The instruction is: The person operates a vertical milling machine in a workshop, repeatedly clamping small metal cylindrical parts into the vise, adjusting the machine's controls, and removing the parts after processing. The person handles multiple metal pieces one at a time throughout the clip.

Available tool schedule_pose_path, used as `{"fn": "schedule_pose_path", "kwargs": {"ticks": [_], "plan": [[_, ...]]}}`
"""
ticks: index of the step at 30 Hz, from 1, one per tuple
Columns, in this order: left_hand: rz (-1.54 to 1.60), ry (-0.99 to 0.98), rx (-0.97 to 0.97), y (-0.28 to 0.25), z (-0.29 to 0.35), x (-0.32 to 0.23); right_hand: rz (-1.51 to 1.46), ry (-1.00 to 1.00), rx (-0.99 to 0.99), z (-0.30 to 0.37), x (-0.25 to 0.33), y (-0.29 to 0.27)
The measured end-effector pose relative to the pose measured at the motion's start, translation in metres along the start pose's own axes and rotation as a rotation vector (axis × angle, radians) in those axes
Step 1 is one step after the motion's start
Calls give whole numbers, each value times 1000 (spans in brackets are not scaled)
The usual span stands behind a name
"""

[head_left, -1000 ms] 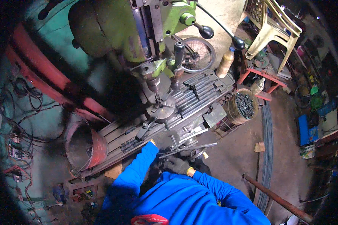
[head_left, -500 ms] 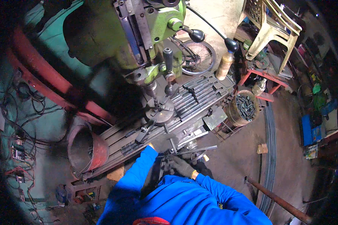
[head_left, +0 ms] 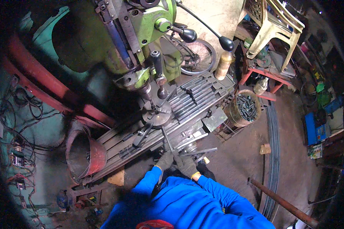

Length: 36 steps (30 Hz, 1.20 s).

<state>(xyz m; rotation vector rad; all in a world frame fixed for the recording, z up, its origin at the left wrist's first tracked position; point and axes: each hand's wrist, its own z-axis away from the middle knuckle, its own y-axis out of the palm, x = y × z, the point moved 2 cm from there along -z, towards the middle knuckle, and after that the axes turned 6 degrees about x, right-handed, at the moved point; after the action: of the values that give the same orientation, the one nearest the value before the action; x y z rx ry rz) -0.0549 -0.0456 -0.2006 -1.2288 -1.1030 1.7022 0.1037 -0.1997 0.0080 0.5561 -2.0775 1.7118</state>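
My left hand point(head_left: 165, 160), in a dark grey work glove, is closed near the front edge of the machine table. Against it on the right, my gloved right hand point(head_left: 186, 165) is also closed, with its fingers reaching toward the left hand. What either holds is too small and dark to make out. A metal rod point(head_left: 167, 138) slopes down from the round chuck point(head_left: 156, 115), and its lower end comes close to both hands. Above the chuck hangs the drill spindle point(head_left: 144, 91) of a green machine point(head_left: 151, 26). Another bar point(head_left: 198, 152) lies just right of my hands.
Several steel bars point(head_left: 195, 97) lie on the slotted table point(head_left: 107, 152). A red bucket point(head_left: 97, 156) stands at its left end. On the right are a container of short metal pieces point(head_left: 235, 114), a bottle point(head_left: 223, 66), long rods point(head_left: 272, 152) and a rusty pipe point(head_left: 279, 202).
My left hand has drawn back from the rod below the chuck, toward my body, and now meets my right hand. The whole view has shifted slightly left.
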Motion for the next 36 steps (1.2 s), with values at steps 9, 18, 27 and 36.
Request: {"fn": "schedule_pose_path", "kwargs": {"ticks": [9,18,27,36], "plan": [[449,-386,26,-150,-24,-97,-361,256,-137,-5,-48,-75],[451,-472,94,-167,-29,-105,-179,50,-985,-90,6,-332],[369,-457,199,-181,-33,-109,683,-69,-405,-233,59,-486],[479,-501,145,-188,-29,-112,441,228,-473,-267,27,-438]]}}
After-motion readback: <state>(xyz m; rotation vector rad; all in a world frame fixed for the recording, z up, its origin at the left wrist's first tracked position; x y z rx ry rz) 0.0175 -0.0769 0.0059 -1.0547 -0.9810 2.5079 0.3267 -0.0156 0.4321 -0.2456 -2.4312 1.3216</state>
